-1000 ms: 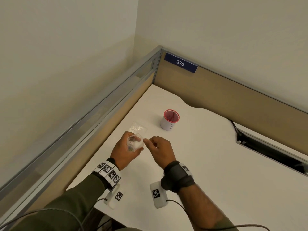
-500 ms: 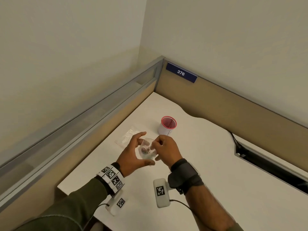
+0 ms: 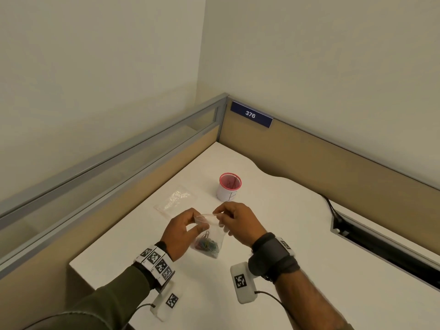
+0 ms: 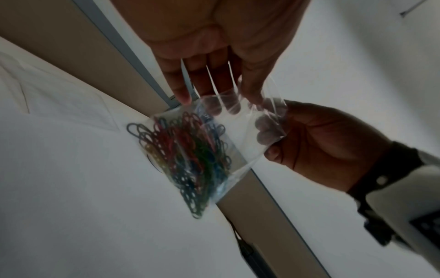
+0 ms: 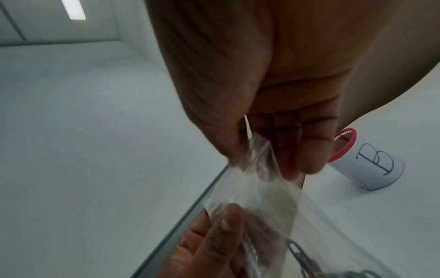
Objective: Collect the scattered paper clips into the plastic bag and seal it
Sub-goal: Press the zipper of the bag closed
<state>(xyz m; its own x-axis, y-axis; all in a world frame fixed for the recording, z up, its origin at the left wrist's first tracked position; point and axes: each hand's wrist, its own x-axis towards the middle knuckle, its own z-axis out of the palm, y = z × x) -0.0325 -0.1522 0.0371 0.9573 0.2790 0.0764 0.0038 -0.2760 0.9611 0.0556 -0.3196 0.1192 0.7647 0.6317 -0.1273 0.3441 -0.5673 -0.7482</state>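
A small clear plastic bag (image 3: 212,231) hangs above the white desk (image 3: 297,234), held between both hands. Several coloured paper clips (image 3: 206,244) lie bunched at its bottom. My left hand (image 3: 198,222) pinches the left end of the bag's top edge and my right hand (image 3: 220,216) pinches the right end. In the left wrist view the clips (image 4: 190,156) fill the lower half of the bag, and the right hand (image 4: 273,129) grips the top corner. The right wrist view shows my thumb and fingers (image 5: 302,161) closed on the bag's rim (image 5: 259,156). No loose clips show on the desk.
A white cup with a red mesh rim (image 3: 229,186) stands just beyond the hands. More clear bags (image 3: 176,200) lie flat to the left of the cup. Partition walls close the desk's left and far sides; a cable slot (image 3: 381,244) runs along the right.
The bag was bunched in the left hand; now it hangs flat, stretched by its top between both hands. The hands have drawn apart along the top edge.
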